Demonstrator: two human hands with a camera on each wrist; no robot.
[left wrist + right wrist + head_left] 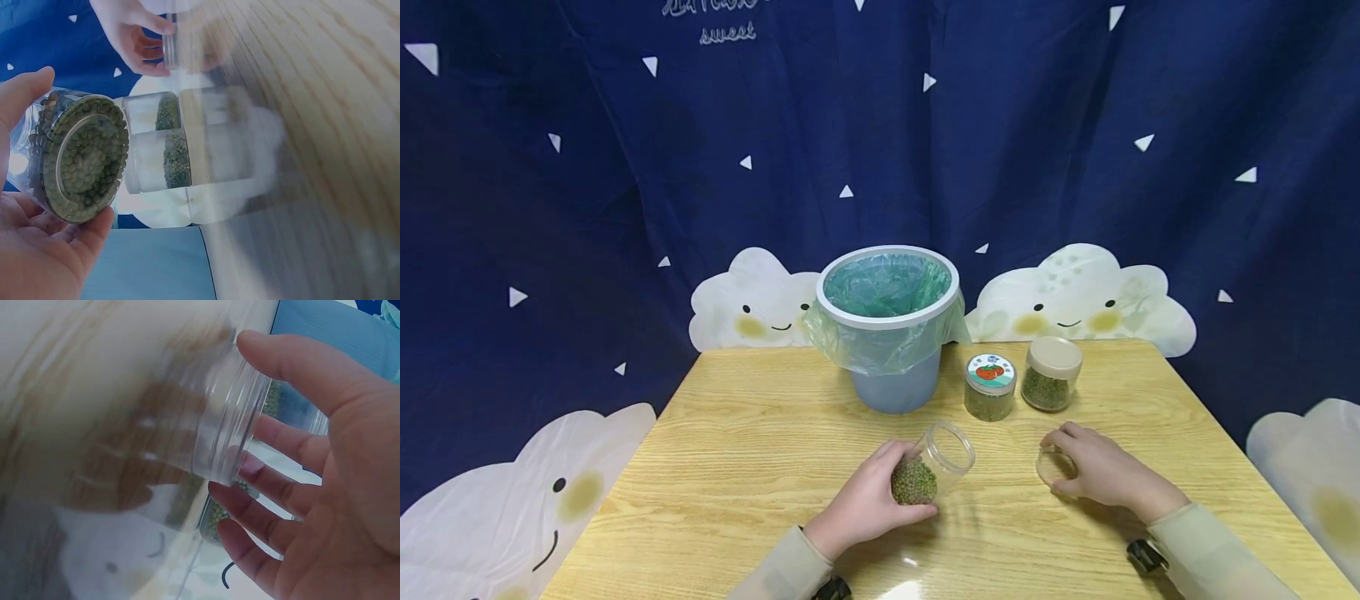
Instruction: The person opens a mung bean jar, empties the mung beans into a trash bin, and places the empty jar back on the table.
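My left hand (pixel 876 496) grips a clear jar (pixel 953 446) partly filled with green mung beans (pixel 914 481). The jar is tilted over the table, its open mouth toward the upper right, and its round base (pixel 87 159) faces the left wrist camera. On the right, my right hand (pixel 1093 467) holds a clear round lid (pixel 228 419) by its rim, thumb on one side and fingertips on the other. This lid (pixel 1051 467) is down at the tabletop, in front of two closed jars.
Behind the left hand stands a blue bin (pixel 898 387) lined with a green bag (pixel 887 350). A jar with a tomato-picture lid (pixel 990 400) and a beige-lidded jar (pixel 1048 387) stand to its right. The wooden table (pixel 737 433) ends at a dark blue curtain (pixel 865 125).
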